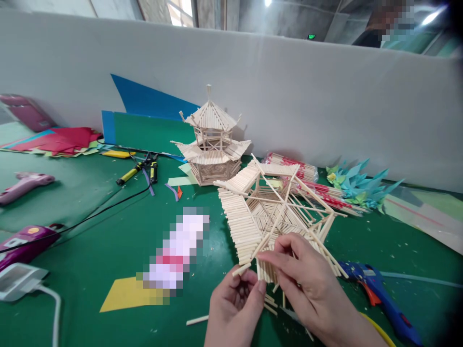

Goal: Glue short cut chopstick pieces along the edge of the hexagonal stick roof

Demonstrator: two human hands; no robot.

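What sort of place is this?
Probably a handicraft workshop, going by the stick pagoda, the partly roofed stick model and the blue glue gun on the green tabletop.

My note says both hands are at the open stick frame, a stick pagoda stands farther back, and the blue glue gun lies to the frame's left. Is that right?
Not quite: the head view shows the blue glue gun lying to the right of the open stick frame, not the left. The rest stands.
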